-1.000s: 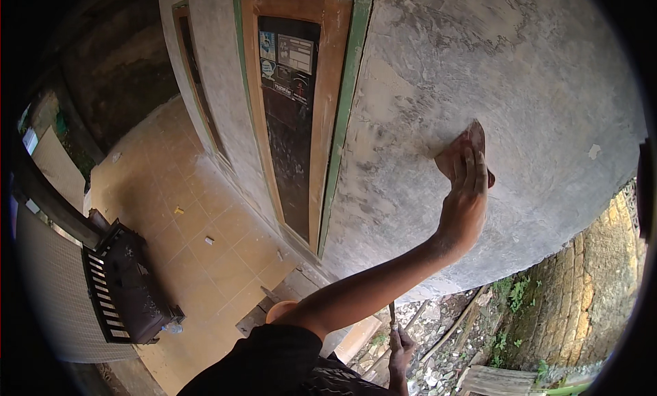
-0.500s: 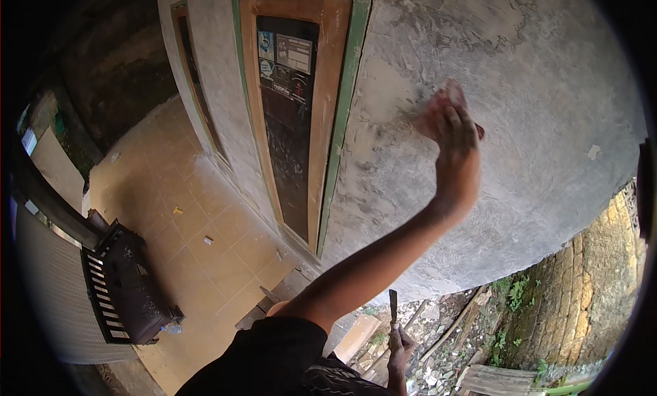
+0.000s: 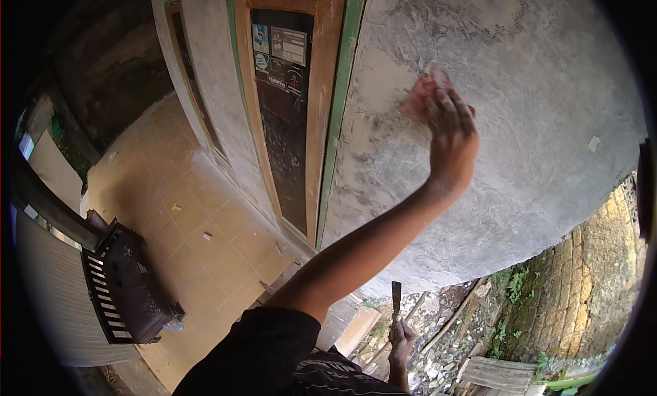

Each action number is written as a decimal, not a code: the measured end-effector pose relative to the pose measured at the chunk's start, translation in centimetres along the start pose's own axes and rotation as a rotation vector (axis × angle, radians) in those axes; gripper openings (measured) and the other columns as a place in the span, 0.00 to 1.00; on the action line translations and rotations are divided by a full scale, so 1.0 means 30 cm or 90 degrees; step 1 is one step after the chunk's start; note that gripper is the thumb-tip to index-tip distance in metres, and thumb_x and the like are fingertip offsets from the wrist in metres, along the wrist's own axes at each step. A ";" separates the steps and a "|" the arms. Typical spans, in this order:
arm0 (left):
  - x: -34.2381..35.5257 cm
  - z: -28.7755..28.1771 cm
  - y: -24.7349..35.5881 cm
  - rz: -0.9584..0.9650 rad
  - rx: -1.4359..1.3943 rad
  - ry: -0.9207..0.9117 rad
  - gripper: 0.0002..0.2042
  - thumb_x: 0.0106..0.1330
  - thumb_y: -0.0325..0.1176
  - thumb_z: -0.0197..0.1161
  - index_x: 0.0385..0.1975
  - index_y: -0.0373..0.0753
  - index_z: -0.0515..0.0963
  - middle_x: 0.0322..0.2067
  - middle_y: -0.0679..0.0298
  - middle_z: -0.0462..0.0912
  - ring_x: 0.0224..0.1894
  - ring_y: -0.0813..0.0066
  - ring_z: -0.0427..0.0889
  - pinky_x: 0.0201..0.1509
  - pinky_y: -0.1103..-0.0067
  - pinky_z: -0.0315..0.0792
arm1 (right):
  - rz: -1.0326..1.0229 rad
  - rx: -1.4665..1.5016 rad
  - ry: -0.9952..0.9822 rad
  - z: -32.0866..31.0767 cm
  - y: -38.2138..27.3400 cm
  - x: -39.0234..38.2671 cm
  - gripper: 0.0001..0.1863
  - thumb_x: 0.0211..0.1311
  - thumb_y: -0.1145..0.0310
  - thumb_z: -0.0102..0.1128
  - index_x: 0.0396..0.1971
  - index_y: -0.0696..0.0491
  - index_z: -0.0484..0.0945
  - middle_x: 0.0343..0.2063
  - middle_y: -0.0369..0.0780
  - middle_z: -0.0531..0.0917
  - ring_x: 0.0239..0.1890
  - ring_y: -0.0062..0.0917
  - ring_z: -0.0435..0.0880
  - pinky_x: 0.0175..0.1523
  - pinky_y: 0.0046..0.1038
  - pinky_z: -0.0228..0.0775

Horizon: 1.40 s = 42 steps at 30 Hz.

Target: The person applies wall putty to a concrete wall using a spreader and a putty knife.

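Observation:
My left hand reaches up to the grey plastered wall, its fingers pressing a reddish, dust-whitened piece of sandpaper against the surface. Beside the sheet is a smoother pale patch on the plaster. Lower down, my right hand is wrapped round the handle of a putty knife, whose dark flat blade points up. That blade stands apart from my left arm, near the wall's bottom edge.
A wooden-framed dark window with a green surround is left of the worked wall. Beige floor tiles carry small scraps. A dark bench stands at left. Rubble and a rough stone wall lie at lower right.
My left hand has slid a little up and to the left with the sandpaper against the wall. The putty knife in my right hand has shifted slightly upward; the view has also moved slightly.

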<state>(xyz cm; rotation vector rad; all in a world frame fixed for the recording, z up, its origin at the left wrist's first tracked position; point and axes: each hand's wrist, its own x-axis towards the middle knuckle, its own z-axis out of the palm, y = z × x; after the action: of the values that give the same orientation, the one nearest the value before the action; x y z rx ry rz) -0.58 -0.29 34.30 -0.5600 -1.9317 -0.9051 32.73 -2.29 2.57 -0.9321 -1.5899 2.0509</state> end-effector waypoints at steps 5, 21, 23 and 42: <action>-0.268 -0.233 0.184 0.119 -0.276 -0.123 0.25 0.58 0.17 0.53 0.57 0.17 0.58 0.56 0.29 0.60 0.58 0.38 0.66 0.57 0.62 0.72 | -0.008 -0.008 -0.033 0.062 -0.023 -0.006 0.10 0.64 0.68 0.55 0.34 0.59 0.80 0.16 0.26 0.67 0.17 0.07 0.58 0.22 0.15 0.45; -0.496 -0.672 -0.374 -0.582 -0.834 -0.070 0.10 0.64 0.21 0.57 0.44 0.28 0.74 0.38 0.64 0.80 0.38 0.83 0.77 0.45 0.84 0.72 | -0.036 -0.019 -0.384 0.380 -0.568 -0.058 0.16 0.69 0.63 0.47 0.27 0.60 0.73 0.16 0.35 0.73 0.10 0.12 0.64 0.14 0.16 0.53; -0.534 -0.736 -0.371 -0.559 -0.763 -0.129 0.11 0.64 0.21 0.57 0.45 0.28 0.74 0.39 0.63 0.80 0.38 0.83 0.77 0.45 0.84 0.72 | -0.040 0.038 -0.408 0.455 -0.589 -0.041 0.16 0.70 0.63 0.46 0.26 0.59 0.73 0.15 0.35 0.72 0.10 0.12 0.64 0.14 0.16 0.52; -0.590 -0.988 -0.582 -0.605 -0.648 -0.010 0.10 0.65 0.19 0.52 0.45 0.26 0.71 0.38 0.58 0.79 0.39 0.77 0.78 0.48 0.80 0.73 | 0.155 -0.171 -0.434 0.568 -0.590 -0.120 0.16 0.69 0.63 0.48 0.23 0.58 0.72 0.13 0.33 0.71 0.10 0.11 0.62 0.14 0.16 0.49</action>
<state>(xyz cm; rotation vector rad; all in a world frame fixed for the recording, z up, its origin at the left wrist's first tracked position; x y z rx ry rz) 12.13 -34.73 22.08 -0.1373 -1.5922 -2.5313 21.61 -11.51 22.78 -0.5421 -2.2283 2.5445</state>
